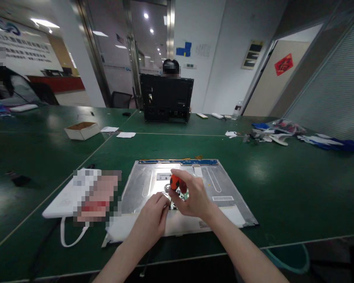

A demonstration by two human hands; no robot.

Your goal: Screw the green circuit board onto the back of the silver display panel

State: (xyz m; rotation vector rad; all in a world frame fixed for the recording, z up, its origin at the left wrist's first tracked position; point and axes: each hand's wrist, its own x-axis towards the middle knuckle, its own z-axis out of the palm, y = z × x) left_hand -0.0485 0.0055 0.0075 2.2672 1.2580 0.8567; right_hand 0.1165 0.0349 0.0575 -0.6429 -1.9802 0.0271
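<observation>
Screwdriver (174,182) in right hand (194,198), over panel (224,182)

Dim room; ceiling lights (44,22) glare; edges bowed; faces pixelated

Bench (283,188): green top, crossed by pale seam lines.
Cardboard box (82,130): open and shallow, toward the far left of the bench.
Paper slips (126,135): white, flat, just right of the box.
Black chassis (166,98): upright at the middle of the far edge, with a person (171,67) seated behind it.
Bottle (237,109): clear, upright at the far edge, right of the chassis.
Gloves and bags (283,133): scattered along the far right edge.
White case (61,200): near left, partly blurred, its strap looping toward the near edge.
Red sign (283,64): on the door at right.
</observation>
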